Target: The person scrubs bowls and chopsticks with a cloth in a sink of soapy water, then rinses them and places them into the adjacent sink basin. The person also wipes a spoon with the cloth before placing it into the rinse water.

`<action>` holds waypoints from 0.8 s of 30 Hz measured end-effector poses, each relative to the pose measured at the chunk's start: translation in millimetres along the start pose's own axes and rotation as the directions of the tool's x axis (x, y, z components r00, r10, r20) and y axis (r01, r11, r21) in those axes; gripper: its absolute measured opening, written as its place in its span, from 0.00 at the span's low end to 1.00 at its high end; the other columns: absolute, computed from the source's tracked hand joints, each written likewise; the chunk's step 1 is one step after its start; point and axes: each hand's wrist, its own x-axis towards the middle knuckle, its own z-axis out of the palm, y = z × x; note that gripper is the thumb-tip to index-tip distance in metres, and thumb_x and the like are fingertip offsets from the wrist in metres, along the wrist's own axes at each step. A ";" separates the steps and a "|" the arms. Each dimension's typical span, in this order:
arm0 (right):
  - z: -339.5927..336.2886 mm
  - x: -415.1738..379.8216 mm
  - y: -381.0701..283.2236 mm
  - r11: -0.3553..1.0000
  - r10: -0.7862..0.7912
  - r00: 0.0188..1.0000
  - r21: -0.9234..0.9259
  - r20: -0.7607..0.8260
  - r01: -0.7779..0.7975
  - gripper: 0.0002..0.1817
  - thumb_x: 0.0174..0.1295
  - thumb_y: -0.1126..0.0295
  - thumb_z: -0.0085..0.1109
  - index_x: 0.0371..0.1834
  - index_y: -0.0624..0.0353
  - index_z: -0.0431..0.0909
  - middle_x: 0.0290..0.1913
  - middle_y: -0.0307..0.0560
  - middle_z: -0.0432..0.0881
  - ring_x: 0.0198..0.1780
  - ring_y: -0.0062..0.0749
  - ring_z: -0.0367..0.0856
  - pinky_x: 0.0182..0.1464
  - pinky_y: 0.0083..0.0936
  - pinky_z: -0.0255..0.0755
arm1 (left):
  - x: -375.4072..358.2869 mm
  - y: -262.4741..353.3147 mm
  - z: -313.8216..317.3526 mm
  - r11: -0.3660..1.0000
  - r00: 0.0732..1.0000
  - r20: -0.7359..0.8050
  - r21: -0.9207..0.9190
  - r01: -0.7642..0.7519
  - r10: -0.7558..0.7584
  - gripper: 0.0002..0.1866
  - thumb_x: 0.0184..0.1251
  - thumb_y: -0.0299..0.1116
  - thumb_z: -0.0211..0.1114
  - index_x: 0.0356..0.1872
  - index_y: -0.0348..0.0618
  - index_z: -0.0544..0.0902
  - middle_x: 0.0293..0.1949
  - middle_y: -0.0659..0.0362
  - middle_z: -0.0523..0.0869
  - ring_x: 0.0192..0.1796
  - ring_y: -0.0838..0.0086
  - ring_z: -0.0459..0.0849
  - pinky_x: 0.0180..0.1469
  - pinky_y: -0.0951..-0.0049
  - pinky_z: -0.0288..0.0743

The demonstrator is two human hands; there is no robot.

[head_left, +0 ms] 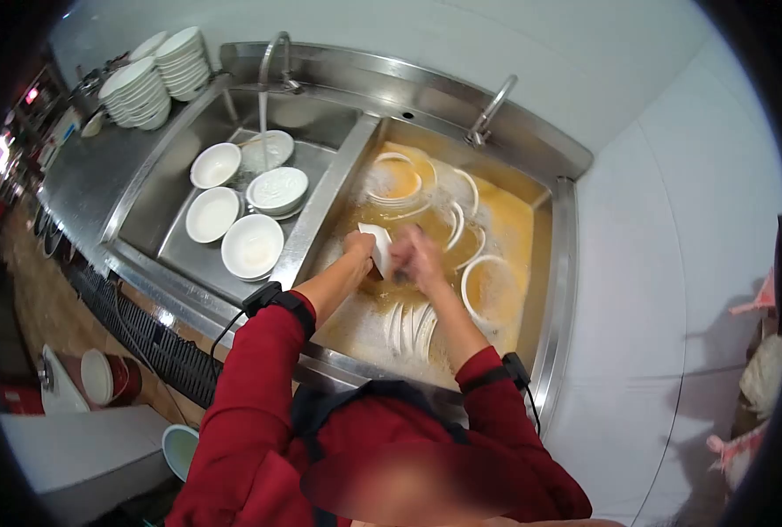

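Note:
My left hand [359, 249] grips a white bowl [378, 248], tilted on its side above the right basin of cloudy, yellowish, foamy water. Against the bowl's right side is my right hand [417, 256], blurred by motion, its fingers curled; whatever it holds is too smeared to make out. Stacked white bowls [394, 178] lie partly under water beyond my hands. A row of white dishes [410, 329] stands on edge nearer to me, and another round bowl [489, 290] sits at the right.
In the left basin [169, 230], a running faucet [265, 83] pours onto several white bowls [252, 247]. Tall stacks of bowls [136, 92] stand on the counter at the back left. A second faucet [491, 111] rises behind the right basin, beside a wall.

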 end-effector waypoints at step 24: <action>-2.4 71.4 45.9 0.962 -0.187 0.908 -0.255 -0.375 0.093 0.22 0.63 0.55 0.48 0.29 0.66 0.79 0.24 0.45 0.77 0.23 0.37 0.72 0.31 0.36 0.68 | -26.4 40.1 -15.7 0.927 0.846 0.534 0.319 -0.199 -0.003 0.11 0.54 0.21 0.59 0.39 0.37 0.81 0.33 0.53 0.84 0.35 0.66 0.82 0.39 0.65 0.76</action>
